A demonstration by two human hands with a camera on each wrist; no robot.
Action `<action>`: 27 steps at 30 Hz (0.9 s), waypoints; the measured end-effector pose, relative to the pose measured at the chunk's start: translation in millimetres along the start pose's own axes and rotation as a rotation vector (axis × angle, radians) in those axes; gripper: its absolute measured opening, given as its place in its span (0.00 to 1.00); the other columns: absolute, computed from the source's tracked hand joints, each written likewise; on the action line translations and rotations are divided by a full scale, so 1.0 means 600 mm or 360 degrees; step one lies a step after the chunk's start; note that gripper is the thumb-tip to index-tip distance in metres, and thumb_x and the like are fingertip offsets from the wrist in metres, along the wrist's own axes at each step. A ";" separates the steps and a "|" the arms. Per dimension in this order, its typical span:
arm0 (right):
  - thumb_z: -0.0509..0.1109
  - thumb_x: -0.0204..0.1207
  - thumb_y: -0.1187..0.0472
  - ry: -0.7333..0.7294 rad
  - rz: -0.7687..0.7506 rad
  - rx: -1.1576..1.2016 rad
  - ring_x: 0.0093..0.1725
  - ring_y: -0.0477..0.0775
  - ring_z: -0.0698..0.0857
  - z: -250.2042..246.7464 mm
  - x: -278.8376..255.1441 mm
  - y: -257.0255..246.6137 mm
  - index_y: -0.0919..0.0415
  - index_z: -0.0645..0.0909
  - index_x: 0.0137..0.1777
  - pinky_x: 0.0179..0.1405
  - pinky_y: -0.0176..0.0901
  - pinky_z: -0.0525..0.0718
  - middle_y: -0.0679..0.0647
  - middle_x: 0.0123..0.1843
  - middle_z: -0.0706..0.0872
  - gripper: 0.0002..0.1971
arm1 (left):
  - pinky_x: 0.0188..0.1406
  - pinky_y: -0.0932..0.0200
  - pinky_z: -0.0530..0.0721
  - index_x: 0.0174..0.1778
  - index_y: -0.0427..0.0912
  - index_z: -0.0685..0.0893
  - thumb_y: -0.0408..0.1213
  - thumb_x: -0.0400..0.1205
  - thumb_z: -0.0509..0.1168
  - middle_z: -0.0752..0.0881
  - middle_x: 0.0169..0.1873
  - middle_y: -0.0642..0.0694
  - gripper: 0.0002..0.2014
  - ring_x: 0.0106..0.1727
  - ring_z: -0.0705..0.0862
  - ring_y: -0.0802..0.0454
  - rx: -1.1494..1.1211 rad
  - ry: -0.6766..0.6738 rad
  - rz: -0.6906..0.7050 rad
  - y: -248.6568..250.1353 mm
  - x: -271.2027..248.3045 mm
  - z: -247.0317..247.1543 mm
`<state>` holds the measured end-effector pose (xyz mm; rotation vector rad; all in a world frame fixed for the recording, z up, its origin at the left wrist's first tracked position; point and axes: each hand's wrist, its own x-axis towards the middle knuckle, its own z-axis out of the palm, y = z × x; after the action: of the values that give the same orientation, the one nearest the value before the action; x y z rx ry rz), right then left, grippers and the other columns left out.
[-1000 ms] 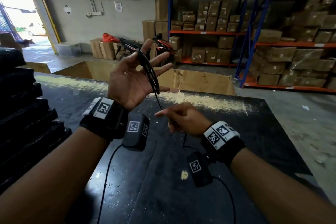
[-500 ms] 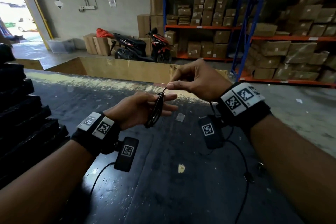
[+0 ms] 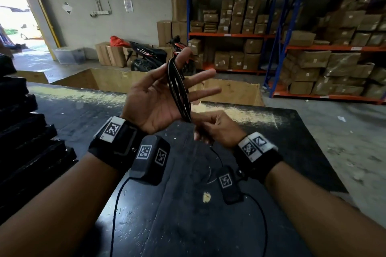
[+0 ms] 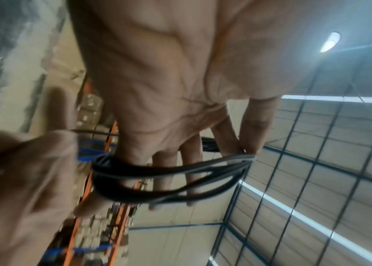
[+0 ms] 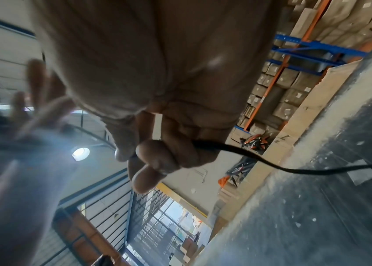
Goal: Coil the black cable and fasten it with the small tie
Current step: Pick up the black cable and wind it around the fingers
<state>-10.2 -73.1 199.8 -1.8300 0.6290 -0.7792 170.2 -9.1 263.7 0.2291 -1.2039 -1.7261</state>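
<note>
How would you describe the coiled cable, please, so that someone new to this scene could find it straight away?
Above the black table, find the raised left hand, palm open with fingers spread. The black cable hangs in several long loops from thumb to palm heel, its free end pinched by the right hand. The wrist-camera leads are single strands; this is bunched.

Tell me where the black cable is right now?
In the head view, the black cable loops around the raised left hand, its loose end pinched by the right hand below.
</note>
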 end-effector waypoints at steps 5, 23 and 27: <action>0.62 0.89 0.55 -0.0101 0.0090 -0.0104 0.21 0.50 0.77 0.023 -0.014 -0.007 0.60 0.86 0.69 0.20 0.36 0.75 0.59 0.30 0.87 0.17 | 0.65 0.14 0.71 0.85 0.59 0.68 0.49 0.89 0.50 0.72 0.84 0.32 0.25 0.83 0.72 0.27 0.0244 0.0404 0.0144 0.014 0.008 -0.019; 0.82 0.74 0.58 -0.0155 -0.0210 -0.0934 0.28 0.48 0.85 -0.046 0.001 -0.136 0.58 0.91 0.40 0.31 0.45 0.83 0.55 0.32 0.91 0.05 | 0.71 0.34 0.79 0.48 0.41 0.94 0.44 0.83 0.65 0.91 0.58 0.30 0.14 0.68 0.86 0.32 0.1226 0.0676 -0.0403 -0.026 -0.026 -0.046; 0.83 0.72 0.60 -0.0135 -0.0423 -0.0738 0.32 0.66 0.86 -0.079 -0.003 -0.142 0.66 0.92 0.45 0.33 0.54 0.84 0.71 0.38 0.91 0.09 | 0.66 0.50 0.87 0.75 0.26 0.79 0.38 0.83 0.63 0.88 0.70 0.37 0.26 0.72 0.87 0.42 0.0904 0.0452 -0.0610 -0.029 -0.043 -0.039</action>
<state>-41.3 -69.7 292.2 -2.3950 0.5477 -0.7656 187.0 -2.5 229.1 1.0677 -1.4740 -1.5511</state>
